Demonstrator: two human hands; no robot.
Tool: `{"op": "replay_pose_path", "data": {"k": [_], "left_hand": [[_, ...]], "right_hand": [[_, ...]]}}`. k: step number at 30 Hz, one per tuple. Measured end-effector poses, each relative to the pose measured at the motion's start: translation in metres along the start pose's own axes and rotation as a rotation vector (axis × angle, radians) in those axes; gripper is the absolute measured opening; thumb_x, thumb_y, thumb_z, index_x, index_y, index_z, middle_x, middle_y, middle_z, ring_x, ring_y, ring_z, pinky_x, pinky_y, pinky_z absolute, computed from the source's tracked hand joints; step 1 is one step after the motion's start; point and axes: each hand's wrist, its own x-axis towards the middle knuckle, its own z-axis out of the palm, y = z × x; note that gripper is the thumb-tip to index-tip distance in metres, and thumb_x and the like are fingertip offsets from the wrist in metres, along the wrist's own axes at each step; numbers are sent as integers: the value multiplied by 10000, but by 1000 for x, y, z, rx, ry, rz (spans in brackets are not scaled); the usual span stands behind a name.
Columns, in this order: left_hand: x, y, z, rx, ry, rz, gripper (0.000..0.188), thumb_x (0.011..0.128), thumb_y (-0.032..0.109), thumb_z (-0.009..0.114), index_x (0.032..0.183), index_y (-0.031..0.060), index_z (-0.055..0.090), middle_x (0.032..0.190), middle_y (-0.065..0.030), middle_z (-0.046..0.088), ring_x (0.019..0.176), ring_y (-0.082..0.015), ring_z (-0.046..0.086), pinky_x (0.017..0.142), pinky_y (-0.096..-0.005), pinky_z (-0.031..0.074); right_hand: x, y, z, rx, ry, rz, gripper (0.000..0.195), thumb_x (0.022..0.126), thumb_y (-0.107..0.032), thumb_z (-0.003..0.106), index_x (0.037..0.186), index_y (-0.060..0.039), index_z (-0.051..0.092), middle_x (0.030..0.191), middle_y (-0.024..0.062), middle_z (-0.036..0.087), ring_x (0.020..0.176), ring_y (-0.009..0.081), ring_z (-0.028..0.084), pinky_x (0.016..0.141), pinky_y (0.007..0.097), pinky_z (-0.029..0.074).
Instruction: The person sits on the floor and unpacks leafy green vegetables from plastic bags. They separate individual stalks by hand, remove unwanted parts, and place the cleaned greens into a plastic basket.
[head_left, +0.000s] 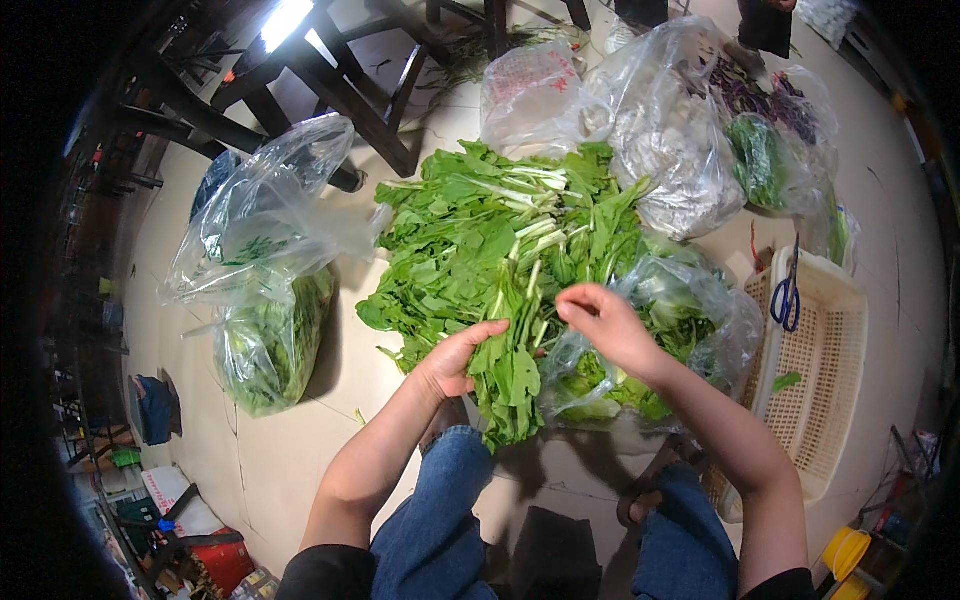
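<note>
My left hand (459, 360) holds a small bunch of leafy greens (510, 367), stems up and leaves hanging down over my knee. My right hand (604, 322) is just right of the stems, with thumb and fingertips close together; whether something thin is between them I cannot tell. Beyond both hands a large pile of leafy greens (450, 240) lies on the floor, its pale stems pointing to the right. Under my right forearm an open clear plastic bag (697, 307) holds more greens.
A cream plastic basket (851, 360) stands at right, blue-handled scissors (786, 300) on its rim. At left is a clear bag of greens (270, 352). Behind the pile are a bag of white produce (667, 150), a bag with purple leaves (780, 112) and dark wooden furniture legs (352, 97).
</note>
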Motion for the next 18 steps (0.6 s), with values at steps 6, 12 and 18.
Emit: {"op": "replay_pose_path", "data": {"k": [6, 12, 18], "left_hand": [[2, -10, 25, 266, 340, 143, 500, 899, 255, 620, 1298, -1, 462, 1145, -121, 626, 985, -218, 640, 867, -360, 524], [4, -15, 18, 192, 165, 272, 624, 876, 438, 645, 1363, 103, 443, 1209, -77, 599, 1065, -228, 605, 930, -413, 489], [-2, -8, 22, -130, 2, 186, 559, 937, 463, 525, 1335, 73, 477, 1241, -101, 593, 1070, -237, 609, 961, -410, 475]], "right_hand": [[38, -24, 33, -250, 207, -20, 333, 823, -294, 729, 908, 1, 599, 745, 67, 614, 661, 121, 564, 594, 278, 457], [57, -21, 30, 236, 64, 112, 192, 890, -204, 643, 933, -18, 620, 761, 3, 597, 630, 111, 513, 582, 280, 417], [46, -31, 14, 865, -50, 331, 223, 941, -224, 592, 1090, -59, 598, 908, 18, 593, 835, 145, 595, 699, 314, 509]]}}
